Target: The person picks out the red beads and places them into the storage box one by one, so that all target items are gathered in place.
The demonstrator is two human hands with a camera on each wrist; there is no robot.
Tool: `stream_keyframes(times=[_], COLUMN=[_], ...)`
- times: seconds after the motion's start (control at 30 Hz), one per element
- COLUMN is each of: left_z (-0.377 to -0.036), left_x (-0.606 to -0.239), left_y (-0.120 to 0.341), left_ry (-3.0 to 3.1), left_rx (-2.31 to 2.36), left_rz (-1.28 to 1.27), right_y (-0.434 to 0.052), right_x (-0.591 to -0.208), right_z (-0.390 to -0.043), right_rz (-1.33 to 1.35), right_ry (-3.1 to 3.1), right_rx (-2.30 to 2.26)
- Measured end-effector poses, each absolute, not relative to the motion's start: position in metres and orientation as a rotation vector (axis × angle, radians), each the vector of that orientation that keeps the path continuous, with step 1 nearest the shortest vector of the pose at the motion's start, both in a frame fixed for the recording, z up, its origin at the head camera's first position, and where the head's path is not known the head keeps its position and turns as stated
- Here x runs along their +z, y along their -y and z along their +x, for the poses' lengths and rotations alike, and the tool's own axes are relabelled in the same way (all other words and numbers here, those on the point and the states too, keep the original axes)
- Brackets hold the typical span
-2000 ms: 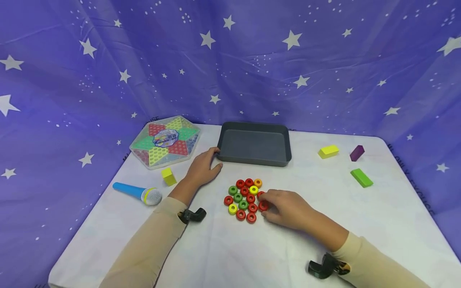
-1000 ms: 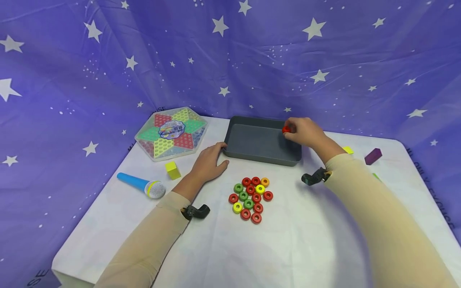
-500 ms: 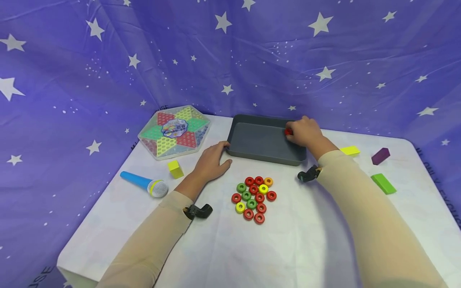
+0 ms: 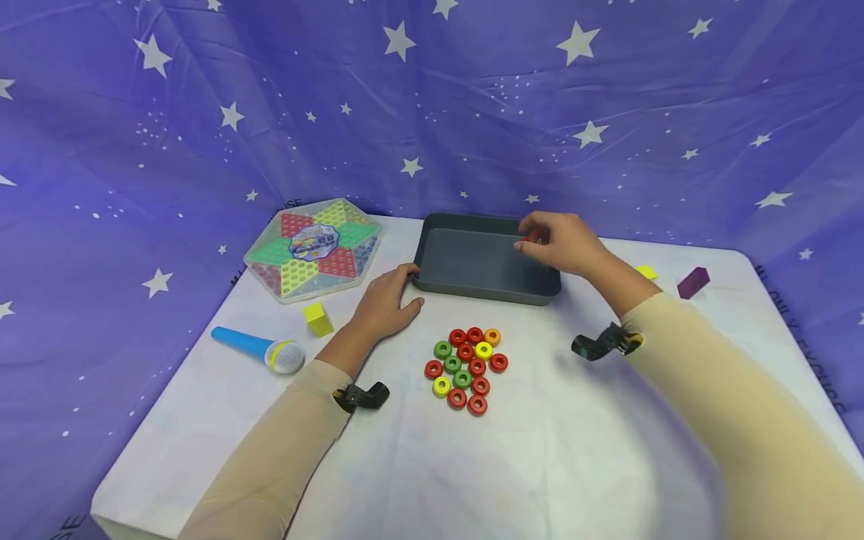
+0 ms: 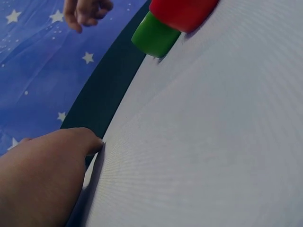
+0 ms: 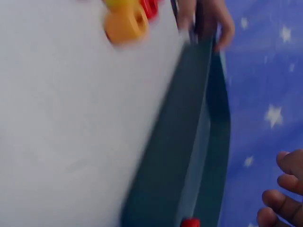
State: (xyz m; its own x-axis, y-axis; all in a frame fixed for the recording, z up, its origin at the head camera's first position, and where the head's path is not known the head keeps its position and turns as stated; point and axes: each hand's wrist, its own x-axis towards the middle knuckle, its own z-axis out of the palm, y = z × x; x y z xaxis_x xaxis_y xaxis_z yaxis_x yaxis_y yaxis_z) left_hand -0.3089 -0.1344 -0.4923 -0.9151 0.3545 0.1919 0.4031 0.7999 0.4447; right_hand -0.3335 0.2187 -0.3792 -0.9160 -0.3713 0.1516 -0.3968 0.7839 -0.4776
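My right hand (image 4: 569, 241) hovers over the right end of a dark grey baking tray (image 4: 482, 259), its fingers loosely bent and the thumb apart from them. A red ring-shaped bead (image 6: 190, 222) lies in the tray below that hand, mostly out of frame in the right wrist view. Its fingers (image 6: 279, 203) hold nothing there. At the tray's near left corner my left hand (image 4: 383, 304) rests with its fingertips at the rim, thumb stretched out sideways. A loose cluster of red, green, yellow and orange ring beads (image 4: 466, 352) lies on the white table in front of the tray.
A hexagonal Chinese checkers box (image 4: 313, 251) stands back left. Nearer are a yellow block (image 4: 318, 319) and a blue toy microphone (image 4: 259, 349). Another yellow block (image 4: 646, 271) and a purple block (image 4: 693, 283) lie on the right. A starry purple cloth (image 4: 472, 112) hangs behind.
My right hand has carried a red ring bead from the cluster into the tray, let go of it and lifted slightly. The left hand has stayed at the tray's corner.
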Motion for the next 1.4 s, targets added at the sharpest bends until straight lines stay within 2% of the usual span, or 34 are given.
stream_keyframes(times=[0.33, 0.53, 1.03, 1.4], left_z=[-0.311, -0.311, -0.31, -0.307], left_x=[-0.491, -0.486, -0.483, -0.477], left_y=[0.135, 0.135, 0.132, 0.128], left_ry=[2.868, 2.864, 2.861, 2.803], left_rx=[-0.745, -0.757, -0.76, -0.698], left_rz=[-0.612, -0.602, -0.577, -0.536], right_y=[-0.193, -0.183, -0.182, -0.186], right_x=[-0.406, -0.431, -0.45, -0.438], right_z=[-0.241, -0.21, -0.193, -0.194], right_rz=[0.948, 1.046, 1.01, 1.045], right_ry=[2.946, 2.941, 2.906, 2.921], right_rx=[0.937, 0.889, 0.772, 0.735])
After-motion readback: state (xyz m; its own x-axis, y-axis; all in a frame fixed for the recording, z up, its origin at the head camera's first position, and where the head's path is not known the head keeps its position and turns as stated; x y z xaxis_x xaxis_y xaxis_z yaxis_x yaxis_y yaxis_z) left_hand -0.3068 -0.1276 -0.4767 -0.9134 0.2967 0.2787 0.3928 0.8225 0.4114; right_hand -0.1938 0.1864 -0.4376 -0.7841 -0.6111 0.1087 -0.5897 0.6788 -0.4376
